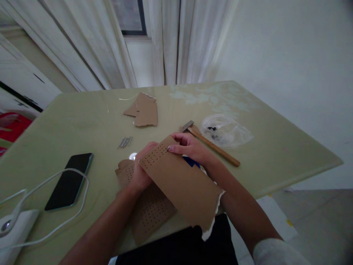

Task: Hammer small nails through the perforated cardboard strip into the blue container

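Observation:
A strip of brown cardboard (pixel 182 184) punched with rows of small holes is lifted at an angle over the table's near edge. My left hand (pixel 142 171) grips its left end from below, fingers curled. My right hand (pixel 190 147) pinches its far top edge. Beneath it another perforated cardboard piece (pixel 150 213) lies flat on the table. Something blue (pixel 191 162) shows just under my right wrist.
A hammer (pixel 212 145) with a wooden handle lies right of my hands, beside a crumpled clear plastic bag (pixel 226 132). Several nails (pixel 125 142) lie left of centre, cardboard scraps (pixel 143 110) farther back. A black phone (pixel 68 180), white cable (pixel 55 206) and white charger (pixel 13 228) sit at left.

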A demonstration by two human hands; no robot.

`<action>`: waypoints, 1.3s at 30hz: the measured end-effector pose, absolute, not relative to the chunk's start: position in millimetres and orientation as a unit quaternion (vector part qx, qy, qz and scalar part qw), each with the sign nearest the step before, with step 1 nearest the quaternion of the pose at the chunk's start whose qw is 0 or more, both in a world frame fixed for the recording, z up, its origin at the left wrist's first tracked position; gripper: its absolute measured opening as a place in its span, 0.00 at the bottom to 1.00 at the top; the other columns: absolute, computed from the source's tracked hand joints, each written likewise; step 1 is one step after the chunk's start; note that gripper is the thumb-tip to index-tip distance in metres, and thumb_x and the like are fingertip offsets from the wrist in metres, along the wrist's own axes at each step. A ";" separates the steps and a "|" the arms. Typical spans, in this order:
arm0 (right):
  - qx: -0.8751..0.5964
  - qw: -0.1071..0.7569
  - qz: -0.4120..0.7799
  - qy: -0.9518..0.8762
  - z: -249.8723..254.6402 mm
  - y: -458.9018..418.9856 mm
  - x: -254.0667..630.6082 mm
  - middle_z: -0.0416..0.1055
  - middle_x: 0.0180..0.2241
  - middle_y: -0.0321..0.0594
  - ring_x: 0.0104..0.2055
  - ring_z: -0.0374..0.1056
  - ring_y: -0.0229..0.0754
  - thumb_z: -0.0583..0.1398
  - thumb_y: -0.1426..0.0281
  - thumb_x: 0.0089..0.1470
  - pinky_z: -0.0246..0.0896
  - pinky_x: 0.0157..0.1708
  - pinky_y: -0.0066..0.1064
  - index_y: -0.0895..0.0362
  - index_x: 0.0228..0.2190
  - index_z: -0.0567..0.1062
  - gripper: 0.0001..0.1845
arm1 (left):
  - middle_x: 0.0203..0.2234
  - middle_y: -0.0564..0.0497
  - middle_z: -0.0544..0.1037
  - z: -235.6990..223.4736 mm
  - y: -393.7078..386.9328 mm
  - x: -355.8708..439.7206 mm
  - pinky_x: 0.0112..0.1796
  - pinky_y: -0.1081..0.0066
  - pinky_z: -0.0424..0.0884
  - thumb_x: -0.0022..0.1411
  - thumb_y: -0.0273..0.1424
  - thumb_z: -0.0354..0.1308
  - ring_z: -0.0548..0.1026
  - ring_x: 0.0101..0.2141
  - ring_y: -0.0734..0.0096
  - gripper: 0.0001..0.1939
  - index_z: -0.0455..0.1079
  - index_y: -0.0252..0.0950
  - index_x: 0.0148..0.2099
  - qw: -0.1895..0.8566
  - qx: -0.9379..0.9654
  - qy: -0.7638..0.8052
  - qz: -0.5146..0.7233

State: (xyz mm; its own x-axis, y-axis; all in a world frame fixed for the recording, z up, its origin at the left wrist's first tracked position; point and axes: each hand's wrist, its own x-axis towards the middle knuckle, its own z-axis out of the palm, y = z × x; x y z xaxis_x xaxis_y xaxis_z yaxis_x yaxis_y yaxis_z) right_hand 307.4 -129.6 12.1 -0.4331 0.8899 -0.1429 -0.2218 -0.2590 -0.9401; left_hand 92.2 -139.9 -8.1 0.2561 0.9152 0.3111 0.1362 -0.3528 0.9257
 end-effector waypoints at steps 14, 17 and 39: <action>-0.382 0.407 0.689 -0.463 14.6 -128.9 307.0 0.82 0.40 0.40 0.37 0.77 0.36 0.76 0.58 0.50 0.72 0.38 0.27 0.58 0.43 0.81 0.23 | 0.34 0.52 0.81 -12.7 -137.5 92.4 0.35 0.66 0.75 0.62 0.36 0.69 0.77 0.34 0.65 0.07 0.77 0.40 0.40 0.453 0.665 0.379 0.457; -0.381 0.411 0.689 -0.460 15.5 -129.0 306.9 0.82 0.40 0.39 0.37 0.77 0.36 0.77 0.59 0.50 0.73 0.38 0.26 0.58 0.43 0.81 0.23 | 0.34 0.53 0.80 -13.4 -137.8 91.5 0.35 0.66 0.74 0.64 0.38 0.69 0.76 0.34 0.65 0.09 0.76 0.39 0.40 0.466 0.665 0.369 0.452; -0.360 0.396 0.718 -0.445 14.9 -131.8 308.4 0.83 0.42 0.42 0.38 0.79 0.38 0.76 0.59 0.51 0.76 0.38 0.27 0.58 0.48 0.80 0.26 | 0.31 0.54 0.78 -15.5 -138.8 93.6 0.32 0.72 0.72 0.62 0.37 0.72 0.72 0.31 0.71 0.11 0.76 0.38 0.41 0.516 0.627 0.344 0.471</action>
State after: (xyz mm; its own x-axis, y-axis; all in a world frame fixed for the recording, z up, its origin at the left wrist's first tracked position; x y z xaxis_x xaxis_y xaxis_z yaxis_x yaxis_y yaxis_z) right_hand 308.4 -131.8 14.9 -0.4273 0.8888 -0.1659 -0.2480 -0.2916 -0.9238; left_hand 93.6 -138.8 -15.5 0.3203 0.9177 0.2350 -0.0542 -0.2299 0.9717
